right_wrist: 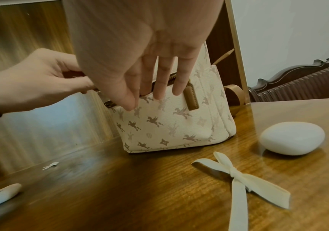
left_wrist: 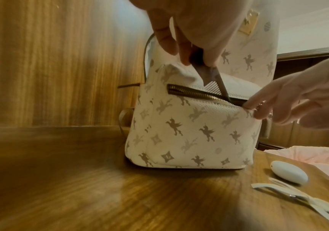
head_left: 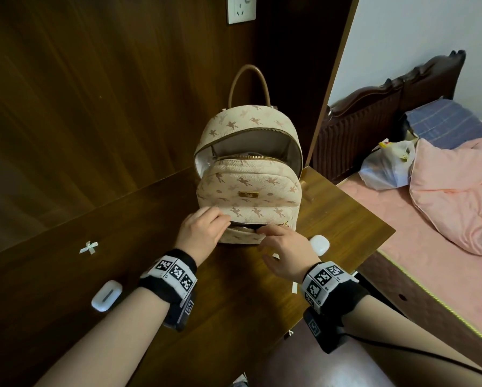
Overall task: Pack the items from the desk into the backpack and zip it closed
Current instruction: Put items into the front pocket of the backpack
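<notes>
The cream pegasus-print backpack [head_left: 248, 188] stands upright on the wooden desk [head_left: 234, 303], its main compartment unzipped and gaping. The front pocket's zip [left_wrist: 191, 91] is open too. My left hand [left_wrist: 197, 62] pinches a small dark comb [left_wrist: 213, 84] whose teeth dip into that pocket. My right hand [right_wrist: 138, 100] pinches the pocket's lower edge between thumb and index finger, beside the tan zip pull [right_wrist: 192, 98]. On the desk lie a white earbud case [head_left: 106, 295], a white oval case [right_wrist: 292, 138], a cream ribbon bow [right_wrist: 236, 173] and a tiny bow [head_left: 89, 247].
A wooden wall panel [head_left: 94, 107] rises behind the desk. The desk's right edge [head_left: 373, 252] drops off toward a bed with a pink quilt [head_left: 457, 191] and a plastic bag [head_left: 387, 166]. A dark cable [head_left: 429, 356] runs from my right wrist.
</notes>
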A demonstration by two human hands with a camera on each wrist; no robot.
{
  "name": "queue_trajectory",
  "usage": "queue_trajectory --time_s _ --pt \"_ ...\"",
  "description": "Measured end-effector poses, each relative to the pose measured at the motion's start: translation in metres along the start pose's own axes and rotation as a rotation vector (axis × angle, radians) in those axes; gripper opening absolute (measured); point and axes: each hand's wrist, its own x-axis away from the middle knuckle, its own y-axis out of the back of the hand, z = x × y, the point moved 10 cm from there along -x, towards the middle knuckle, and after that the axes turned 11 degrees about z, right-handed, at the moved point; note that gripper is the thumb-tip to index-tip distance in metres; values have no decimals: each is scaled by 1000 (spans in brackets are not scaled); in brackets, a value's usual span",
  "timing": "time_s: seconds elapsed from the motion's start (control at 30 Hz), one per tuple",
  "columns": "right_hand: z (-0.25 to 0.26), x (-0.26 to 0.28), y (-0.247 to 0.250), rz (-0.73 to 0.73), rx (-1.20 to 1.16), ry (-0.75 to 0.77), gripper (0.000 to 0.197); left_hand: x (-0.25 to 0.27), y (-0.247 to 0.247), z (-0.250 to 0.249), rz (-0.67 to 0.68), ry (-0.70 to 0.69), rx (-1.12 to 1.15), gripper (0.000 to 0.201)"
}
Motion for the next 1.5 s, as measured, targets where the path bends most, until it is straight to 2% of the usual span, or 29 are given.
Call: queue_trajectory --time_s 0.13,0.23,0.47,0.53,0.6,0.67,0.8,0.97,1.17,1.33,1.5 --pt "-2 1 -2 54 1 -29 13 -10 -17 -5 44 11 87 12" --pt "-3 1 -3 64 13 -38 13 -12 -23 -4 69 70 116 13" --pt "-3 -1 -2 15 6 -38 8 9 -17 3 -6 51 89 20" --pt "-3 -1 -4 10 14 -47 7 11 -15 7 -14 60 50 16" --pt "-2 -1 -4 -7 15 -43 5 12 -21 7 35 79 -11 8" --pt "-2 -2 -4 -10 15 -41 5 14 -28 6 88 107 -56 14" --pt "-2 -4 -4 7 19 -42 7 14 -32 6 107 157 -40 27" --pt "-3 -7 -6 60 1 -60 10 10 -38 8 185 209 -83 26" --pt "-2 -5 -9 94 13 -73 13 2 -48 3 314 323 -273 33" --pt "-3 -2 -9 92 -12 -69 12 6 -44 8 290 249 -204 32" --pt "-5 1 -13 87 -12 -65 12 15 -42 11 302 222 -75 41"
